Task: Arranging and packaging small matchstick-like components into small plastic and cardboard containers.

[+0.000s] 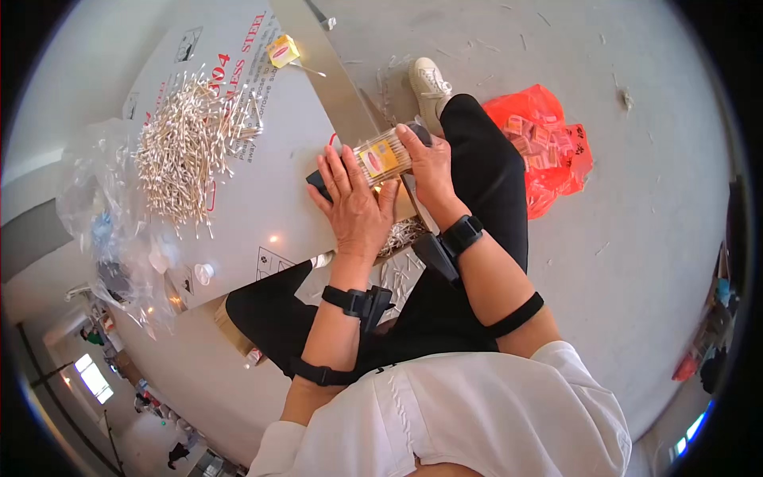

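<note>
Between my hands, over the edge of the table, is a pack of cotton swabs point(379, 159) with a yellow label and dark ends. My left hand point(358, 203) grips its left end, fingers laid across the top and the thumb along the near side. The right end is held by my right hand point(429, 163), its thumb on top; the other fingers are mostly hidden. A large loose heap of cotton swabs point(191, 147) lies on the table to the left.
The table top point(278, 183) has a printed grey film. On it are a small yellow box point(283, 51) and a clear plastic bag point(107, 191). More swabs point(404, 234) lie below my hands. A red bag point(548, 151) of small packs sits on the floor at right.
</note>
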The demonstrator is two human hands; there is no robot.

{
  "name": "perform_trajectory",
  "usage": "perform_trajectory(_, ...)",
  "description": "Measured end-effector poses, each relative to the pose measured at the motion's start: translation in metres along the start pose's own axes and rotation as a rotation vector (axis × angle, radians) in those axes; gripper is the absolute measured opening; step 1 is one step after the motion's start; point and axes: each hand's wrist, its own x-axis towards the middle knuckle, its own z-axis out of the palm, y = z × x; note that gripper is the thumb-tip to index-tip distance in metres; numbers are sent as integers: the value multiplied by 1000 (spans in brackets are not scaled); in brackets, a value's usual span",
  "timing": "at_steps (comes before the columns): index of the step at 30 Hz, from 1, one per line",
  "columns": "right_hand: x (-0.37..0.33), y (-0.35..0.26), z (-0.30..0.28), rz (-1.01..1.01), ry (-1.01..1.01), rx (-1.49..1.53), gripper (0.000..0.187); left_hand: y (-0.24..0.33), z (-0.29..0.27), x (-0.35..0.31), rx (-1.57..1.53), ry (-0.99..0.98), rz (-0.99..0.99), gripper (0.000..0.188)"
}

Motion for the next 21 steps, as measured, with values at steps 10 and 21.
perform_trajectory(10,1,-5,4,-163,25,-61,27,0,-3,-1,-97,0,49,91)
perform_trajectory(21,-6,-3,8,-97,60,-94,29,-3,-10,-5,-85,3,56,96)
